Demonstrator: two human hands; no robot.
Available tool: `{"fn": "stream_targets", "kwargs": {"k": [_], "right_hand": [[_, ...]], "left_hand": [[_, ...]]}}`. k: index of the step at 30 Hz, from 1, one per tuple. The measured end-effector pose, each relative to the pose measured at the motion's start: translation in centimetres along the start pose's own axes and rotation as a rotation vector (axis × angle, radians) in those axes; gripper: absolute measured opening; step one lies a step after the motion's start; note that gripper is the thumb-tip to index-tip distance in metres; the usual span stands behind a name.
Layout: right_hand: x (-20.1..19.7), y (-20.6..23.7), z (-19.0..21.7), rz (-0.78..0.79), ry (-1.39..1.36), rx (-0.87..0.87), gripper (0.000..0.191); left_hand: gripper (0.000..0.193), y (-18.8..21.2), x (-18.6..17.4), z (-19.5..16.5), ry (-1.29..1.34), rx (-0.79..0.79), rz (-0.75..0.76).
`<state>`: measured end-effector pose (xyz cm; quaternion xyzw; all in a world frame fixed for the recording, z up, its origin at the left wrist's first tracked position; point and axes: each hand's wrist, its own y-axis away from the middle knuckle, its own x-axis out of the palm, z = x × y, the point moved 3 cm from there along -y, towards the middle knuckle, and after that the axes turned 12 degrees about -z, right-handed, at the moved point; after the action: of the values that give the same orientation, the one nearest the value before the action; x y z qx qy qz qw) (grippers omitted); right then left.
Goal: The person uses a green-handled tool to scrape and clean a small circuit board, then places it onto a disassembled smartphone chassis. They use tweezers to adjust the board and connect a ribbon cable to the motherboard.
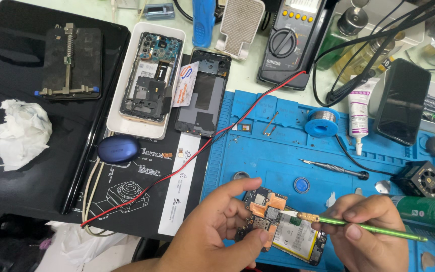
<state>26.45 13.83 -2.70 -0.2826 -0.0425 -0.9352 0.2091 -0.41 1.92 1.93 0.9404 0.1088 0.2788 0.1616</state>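
A: Left hand [217,226], fingers curled, thumb and forefinger pinching the left edge of the opened phone [280,226], which lies on the blue repair mat [273,151] at its near edge.

B: Right hand [366,226]?

A: Closed around a thin green tool [378,229], held like a pen, its brass-coloured tip [308,217] resting on the phone's exposed board beside the battery.

B: Handling properties of the phone?

A: Judged light and stiff, but fragile: with no cover on it, the board, shields and battery lie bare. Best held by the outer frame edges, as the left hand does, never by the battery face or small components.

B: Surroundings?

A: A second stripped phone in a white tray [147,80], a loose back cover [202,93], a multimeter [290,40] with red and black leads crossing the mat, a solder spool [322,121], a screwdriver [333,168], and crumpled tissue [21,131] on the far left.
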Motion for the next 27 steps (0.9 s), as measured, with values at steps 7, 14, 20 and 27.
{"fn": "stream_targets", "kwargs": {"k": [7,14,20,27], "right_hand": [[-0.06,0.02,-0.01,0.017,-0.016,0.000,0.012],[-0.24,0.15,-0.02,0.010,0.001,-0.008,0.012],[-0.30,0.20,0.05,0.045,-0.023,-0.024,0.012],[-0.60,0.38,0.21,0.023,-0.009,-0.025,0.012]], "left_hand": [[0.077,0.09,0.04,0.01,0.001,0.020,0.009],[0.077,0.11,0.16,0.10,0.015,-0.007,0.002],[0.077,0.07,0.20,0.04,0.017,0.000,0.008],[0.076,-0.01,0.26,-0.12,-0.006,0.008,0.006]]}}
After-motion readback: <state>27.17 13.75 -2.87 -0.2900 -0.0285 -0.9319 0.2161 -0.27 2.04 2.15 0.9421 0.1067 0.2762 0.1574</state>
